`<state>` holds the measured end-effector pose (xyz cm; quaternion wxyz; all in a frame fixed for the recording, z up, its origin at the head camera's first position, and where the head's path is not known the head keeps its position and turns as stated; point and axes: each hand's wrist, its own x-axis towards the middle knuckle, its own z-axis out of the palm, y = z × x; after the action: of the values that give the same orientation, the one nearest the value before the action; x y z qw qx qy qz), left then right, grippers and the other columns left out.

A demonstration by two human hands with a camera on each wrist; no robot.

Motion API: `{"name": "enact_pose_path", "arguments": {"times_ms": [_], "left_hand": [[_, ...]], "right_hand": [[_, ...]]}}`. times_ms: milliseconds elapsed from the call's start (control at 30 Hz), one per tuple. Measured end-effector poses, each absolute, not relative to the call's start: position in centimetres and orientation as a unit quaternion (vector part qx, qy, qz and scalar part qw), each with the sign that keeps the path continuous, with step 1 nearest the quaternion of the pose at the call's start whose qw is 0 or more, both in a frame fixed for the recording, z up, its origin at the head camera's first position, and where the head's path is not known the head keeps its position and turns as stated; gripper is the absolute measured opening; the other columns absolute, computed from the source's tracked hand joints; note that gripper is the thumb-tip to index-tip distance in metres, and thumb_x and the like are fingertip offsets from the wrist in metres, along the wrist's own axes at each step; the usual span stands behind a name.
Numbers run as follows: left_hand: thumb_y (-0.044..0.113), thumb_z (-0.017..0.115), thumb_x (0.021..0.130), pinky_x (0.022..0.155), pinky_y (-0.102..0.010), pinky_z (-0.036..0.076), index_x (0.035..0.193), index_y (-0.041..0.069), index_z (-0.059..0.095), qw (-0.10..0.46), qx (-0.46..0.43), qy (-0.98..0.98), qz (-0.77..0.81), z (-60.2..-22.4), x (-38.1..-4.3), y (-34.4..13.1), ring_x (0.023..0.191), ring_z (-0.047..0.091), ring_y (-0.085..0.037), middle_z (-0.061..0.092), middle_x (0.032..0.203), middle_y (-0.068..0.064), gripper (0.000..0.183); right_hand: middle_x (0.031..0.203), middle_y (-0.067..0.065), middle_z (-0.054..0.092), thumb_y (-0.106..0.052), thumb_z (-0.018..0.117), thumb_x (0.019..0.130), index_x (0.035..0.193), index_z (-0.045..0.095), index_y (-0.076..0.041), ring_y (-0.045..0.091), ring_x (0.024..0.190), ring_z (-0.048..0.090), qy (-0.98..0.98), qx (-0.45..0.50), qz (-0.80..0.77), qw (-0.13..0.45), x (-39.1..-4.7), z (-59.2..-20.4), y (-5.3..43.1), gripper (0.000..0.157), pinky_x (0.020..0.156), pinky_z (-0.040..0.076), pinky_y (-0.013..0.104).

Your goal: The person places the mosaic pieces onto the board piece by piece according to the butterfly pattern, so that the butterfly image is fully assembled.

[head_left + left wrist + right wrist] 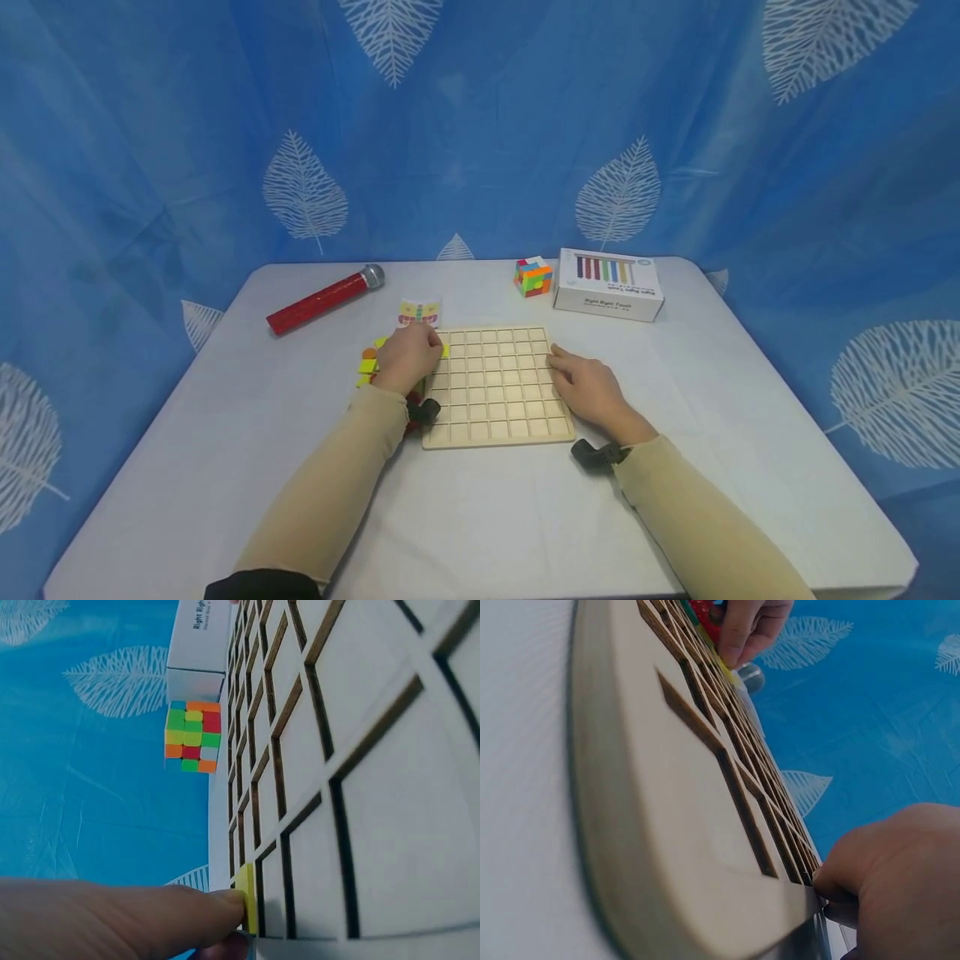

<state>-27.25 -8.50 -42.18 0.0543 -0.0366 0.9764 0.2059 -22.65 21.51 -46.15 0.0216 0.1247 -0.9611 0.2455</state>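
Observation:
A pale wooden board (498, 410) with a grid of square recesses lies flat on the table. At its left side, towards the far corner, my left hand (408, 358) pinches a yellow square tile (248, 900) between thumb and finger. The tile stands over the edge column of the grid, touching it. My right hand (592, 390) grips the board's right edge, thumb at the rim and a finger lower down. Several loose yellow, orange and red pieces (367, 366) lie left of the board, partly hidden under my left hand and wrist.
Beyond my left hand lies a small card (418, 312) with a coloured pattern. A red microphone (324, 302) rests at the back left. Near the back right stand a colourful puzzle cube (533, 277) and a white box (607, 283). A blue leaf-patterned cloth hangs behind the table.

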Motion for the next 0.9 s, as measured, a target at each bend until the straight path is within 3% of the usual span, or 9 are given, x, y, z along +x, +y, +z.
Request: {"name": "enact_pose_path", "arguments": {"times_ms": [200, 467, 733, 900], "left_hand": [[0.022, 0.065, 0.096, 0.074, -0.041, 0.048, 0.105, 0.018, 0.077, 0.051, -0.019, 0.977, 0.205, -42.2, -27.2, -8.9, 0.087, 0.062, -0.025, 0.074, 0.104, -0.003, 0.015], [0.033, 0.065, 0.100, 0.087, -0.046, 0.047, 0.123, 0.016, 0.073, 0.013, -0.039, 0.960, 0.276, -41.3, -25.7, -13.5, 0.097, 0.059, -0.027, 0.071, 0.117, -0.005, 0.029], [0.039, 0.070, 0.098, 0.092, -0.046, 0.047, 0.126, 0.014, 0.070, 0.050, -0.072, 0.947, 0.309, -42.2, -24.4, -16.4, 0.101, 0.058, -0.027, 0.070, 0.116, -0.008, 0.038], [0.037, 0.068, 0.099, 0.095, -0.047, 0.048, 0.127, 0.013, 0.070, 0.043, -0.064, 0.951, 0.298, -42.9, -24.4, -16.9, 0.103, 0.058, -0.028, 0.070, 0.119, -0.008, 0.036]], "right_hand": [[0.154, 0.008, 0.052, -0.024, 0.056, 0.103, 0.141, 0.062, -0.010, 0.038, 0.136, 0.054, -0.962, 0.125, 0.242, 0.026, -22.7, -46.4, 21.6, 0.041, 0.109, 0.044, 0.057], [0.154, 0.009, 0.051, -0.025, 0.056, 0.104, 0.141, 0.061, -0.009, 0.039, 0.136, 0.054, -0.960, 0.133, 0.244, 0.028, -22.6, -46.2, 21.6, 0.041, 0.109, 0.044, 0.057], [0.153, 0.011, 0.052, -0.023, 0.056, 0.104, 0.141, 0.062, -0.008, 0.041, 0.135, 0.054, -0.961, 0.133, 0.240, 0.032, -22.5, -45.9, 22.1, 0.041, 0.109, 0.044, 0.058], [0.153, 0.010, 0.051, -0.025, 0.055, 0.104, 0.141, 0.061, -0.008, 0.039, 0.137, 0.053, -0.959, 0.133, 0.247, 0.026, -22.6, -46.0, 21.7, 0.042, 0.109, 0.044, 0.057]]}}
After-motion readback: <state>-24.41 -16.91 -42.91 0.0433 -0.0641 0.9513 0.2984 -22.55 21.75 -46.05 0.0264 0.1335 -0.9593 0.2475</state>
